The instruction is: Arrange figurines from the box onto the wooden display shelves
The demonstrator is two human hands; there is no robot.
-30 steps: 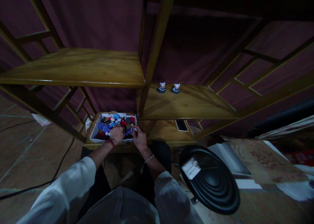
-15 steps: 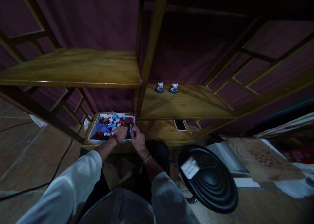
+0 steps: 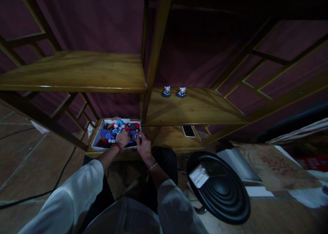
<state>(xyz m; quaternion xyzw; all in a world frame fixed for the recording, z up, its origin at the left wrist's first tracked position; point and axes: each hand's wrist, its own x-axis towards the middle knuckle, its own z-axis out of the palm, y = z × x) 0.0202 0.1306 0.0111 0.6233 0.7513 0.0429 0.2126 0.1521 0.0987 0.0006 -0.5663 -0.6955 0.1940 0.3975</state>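
A shallow white box (image 3: pixel 96 141) on the low shelf holds a heap of small cartoon figurines and round bases (image 3: pixel 119 123) in blue, black, red and purple. My left hand (image 3: pixel 123 139), with a red bead bracelet at the wrist, reaches down into the heap; its fingertips are hidden among the pieces. At the box's right end my right hand (image 3: pixel 144 146), wearing a silver bangle, is closed on a small dark-blue figurine (image 3: pixel 137 136). Two matching figurines with white ears, a left one (image 3: pixel 166 92) and a right one (image 3: pixel 181 92), stand upright on the higher right shelf.
Wooden uprights divide the shelf unit, with an upper left shelf (image 3: pixel 77 68) above the box. A phone (image 3: pixel 188 131) lies on the low right shelf. To my right is a black ridged stool (image 3: pixel 225 193) bearing a white packet (image 3: pixel 198 176). A cable (image 3: pixel 61 176) crosses the floor at left.
My left hand has shifted slightly left within the box, exposing more pieces between the hands. The right hand stays nearly in place with its figurine.
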